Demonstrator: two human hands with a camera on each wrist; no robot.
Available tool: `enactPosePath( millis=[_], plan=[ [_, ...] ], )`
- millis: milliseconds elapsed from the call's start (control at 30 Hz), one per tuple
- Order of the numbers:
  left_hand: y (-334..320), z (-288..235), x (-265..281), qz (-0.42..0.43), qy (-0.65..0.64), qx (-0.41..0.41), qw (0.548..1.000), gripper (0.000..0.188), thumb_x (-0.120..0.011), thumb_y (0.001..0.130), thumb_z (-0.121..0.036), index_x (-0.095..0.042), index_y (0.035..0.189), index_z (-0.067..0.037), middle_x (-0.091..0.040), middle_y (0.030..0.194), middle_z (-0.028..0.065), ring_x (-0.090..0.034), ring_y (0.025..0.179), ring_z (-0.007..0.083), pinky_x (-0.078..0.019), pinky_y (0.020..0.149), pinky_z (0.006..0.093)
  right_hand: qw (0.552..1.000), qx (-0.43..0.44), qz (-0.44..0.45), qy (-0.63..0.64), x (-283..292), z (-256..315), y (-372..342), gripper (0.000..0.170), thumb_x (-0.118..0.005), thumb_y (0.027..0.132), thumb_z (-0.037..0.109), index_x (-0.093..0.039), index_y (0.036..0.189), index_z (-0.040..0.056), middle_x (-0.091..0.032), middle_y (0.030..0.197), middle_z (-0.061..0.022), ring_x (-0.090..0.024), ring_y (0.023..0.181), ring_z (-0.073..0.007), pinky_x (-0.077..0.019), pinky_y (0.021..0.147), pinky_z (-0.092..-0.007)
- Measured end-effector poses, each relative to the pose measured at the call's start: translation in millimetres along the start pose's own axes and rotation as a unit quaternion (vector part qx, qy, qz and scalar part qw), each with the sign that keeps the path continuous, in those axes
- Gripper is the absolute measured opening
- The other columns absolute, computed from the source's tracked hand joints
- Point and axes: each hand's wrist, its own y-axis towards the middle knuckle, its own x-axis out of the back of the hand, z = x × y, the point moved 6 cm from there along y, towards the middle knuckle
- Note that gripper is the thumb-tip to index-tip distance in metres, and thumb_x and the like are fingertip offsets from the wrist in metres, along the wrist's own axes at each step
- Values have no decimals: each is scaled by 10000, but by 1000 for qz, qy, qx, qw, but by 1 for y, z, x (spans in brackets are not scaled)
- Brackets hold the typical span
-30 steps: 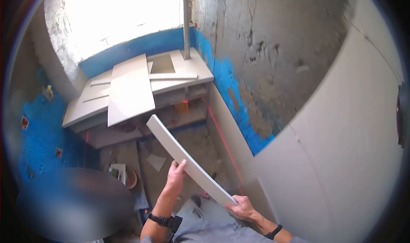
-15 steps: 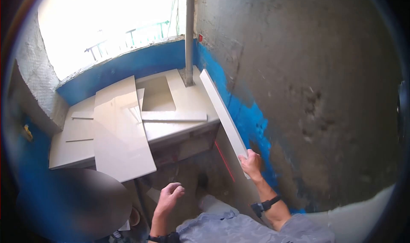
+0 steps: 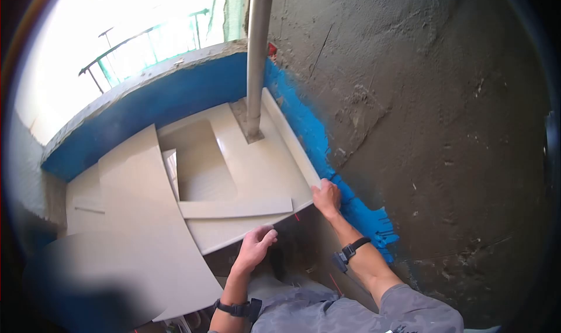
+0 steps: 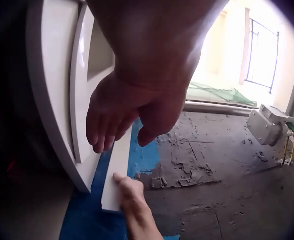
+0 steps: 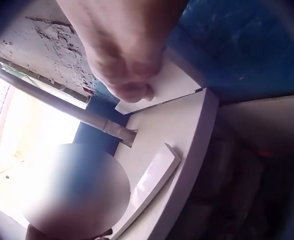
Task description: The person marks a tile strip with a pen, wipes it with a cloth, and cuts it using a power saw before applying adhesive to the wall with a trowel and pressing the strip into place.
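My right hand [image 3: 327, 197] grips the near end of a long white strip [image 3: 290, 140], thumb on its face in the left wrist view. The strip lies along the right side of the white countertop [image 3: 263, 166], against the blue-coated foot of the wall. In the right wrist view a thin dark line runs between the strip [image 5: 174, 82] and the countertop [image 5: 179, 117]. My left hand [image 3: 256, 246] hovers just off the countertop's front edge, fingers loosely bent and holding nothing.
A grey vertical pipe [image 3: 257, 70] passes through a cutout at the back corner. A large loose board [image 3: 140, 216] lies across the countertop's left part and overhangs its front. A shorter strip [image 3: 234, 208] lies in front of the rectangular opening [image 3: 201, 163]. A rough grey wall [image 3: 432, 128] rises on the right.
My left hand has let go of the strip. My right hand has carried it forward and right, from in front of my body to the countertop's right side. The view has moved closer to the countertop.
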Motion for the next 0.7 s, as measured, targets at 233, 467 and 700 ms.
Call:
enactPosePath(
  millis=[233, 467, 700],
  plan=[
    [149, -28, -10, -24, 67, -9, 997, 580, -683, 983, -348, -625, 1332, 112, -722, 1207, 268, -717, 1106, 318, -551, 964, 393, 999, -20, 6, -41, -46, 11, 37, 267, -736, 920, 267, -680, 1000, 19, -721, 1060, -219, -698, 997, -432, -544, 843, -563],
    [279, -33, -28, -91, 151, -55, 983, 735, -678, 970, -382, -492, 1442, 151, -619, 1340, 344, -662, 1191, 416, -520, 1018, 439, 998, -19, 17, -63, -59, 19, 54, 243, -712, 947, 255, -660, 1051, 43, -709, 1049, -191, -712, 981, -398, -563, 811, -531],
    [358, -10, -52, -109, 204, -122, 965, 679, -656, 974, -408, -460, 1339, 129, -643, 1203, 396, -638, 1123, 543, -523, 970, 538, 997, 32, -35, -65, -66, 3, 41, 195, -694, 947, 187, -625, 1061, 46, -682, 1028, -184, -704, 907, -423, -553, 735, -543]
  ],
)
